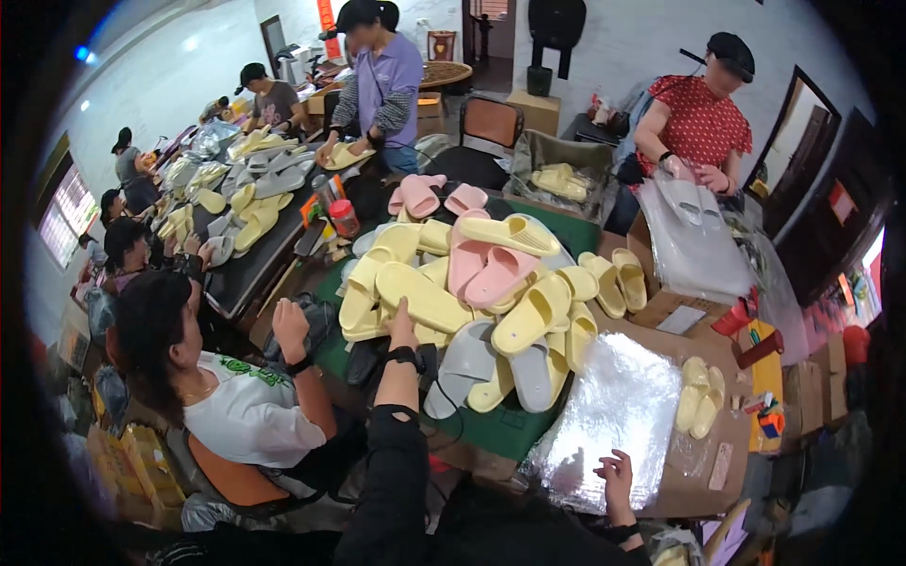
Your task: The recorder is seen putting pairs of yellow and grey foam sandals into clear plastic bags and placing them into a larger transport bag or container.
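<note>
My left hand (403, 332) reaches into a heap of slippers and grips the near edge of a pale yellow slipper (425, 298), which lies with its sole side showing. Around it are more yellow slippers, a pink slipper (500, 274) and a grey slipper (469, 354), piled on a green mat (491, 436). Over a shiny stack of clear plastic bags (613, 406), my right hand (616, 479) hovers with its fingers apart and nothing in them. To the right of the stack lies a pair of yellow slippers (700, 396).
A cardboard box (675, 304) with plastic bags on top stands at the far right, by a person in red. Beside the heap is a red-lidded jar (343, 218). A person in white sits close on my left. An orange tape dispenser (771, 422) is at the right.
</note>
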`<state>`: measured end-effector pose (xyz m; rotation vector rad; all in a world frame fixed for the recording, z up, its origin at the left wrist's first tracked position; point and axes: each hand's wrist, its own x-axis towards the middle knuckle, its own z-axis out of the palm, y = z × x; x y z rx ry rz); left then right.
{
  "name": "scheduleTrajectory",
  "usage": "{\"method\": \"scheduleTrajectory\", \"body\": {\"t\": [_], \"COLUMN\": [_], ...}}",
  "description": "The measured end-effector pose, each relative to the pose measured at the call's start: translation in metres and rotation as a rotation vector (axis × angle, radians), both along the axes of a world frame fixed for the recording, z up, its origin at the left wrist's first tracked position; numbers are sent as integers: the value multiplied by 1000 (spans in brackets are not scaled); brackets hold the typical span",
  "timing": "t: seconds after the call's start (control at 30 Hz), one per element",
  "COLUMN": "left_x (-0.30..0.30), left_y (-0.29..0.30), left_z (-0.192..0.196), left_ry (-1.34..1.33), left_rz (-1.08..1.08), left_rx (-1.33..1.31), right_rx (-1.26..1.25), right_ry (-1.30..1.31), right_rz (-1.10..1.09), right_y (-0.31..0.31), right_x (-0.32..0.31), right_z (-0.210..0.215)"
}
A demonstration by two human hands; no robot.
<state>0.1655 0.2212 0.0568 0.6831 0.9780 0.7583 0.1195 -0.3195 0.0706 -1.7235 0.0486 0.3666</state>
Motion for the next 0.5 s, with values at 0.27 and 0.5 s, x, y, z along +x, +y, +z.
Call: {"method": "scheduleTrajectory", "body": {"t": [0.27,0.5], "left_x": [16,38], "left_y": [-1,-23], "left_z": [8,41], "left_ry": [153,-189], "left_rz": [-122,226], "left_rx": [164,387], "right_rx": [7,-4], "right_ry": [-13,-8], "right_rz": [8,68], "right_y": [3,11], "right_x": [-10,-13], "right_z": [-2,5]}}
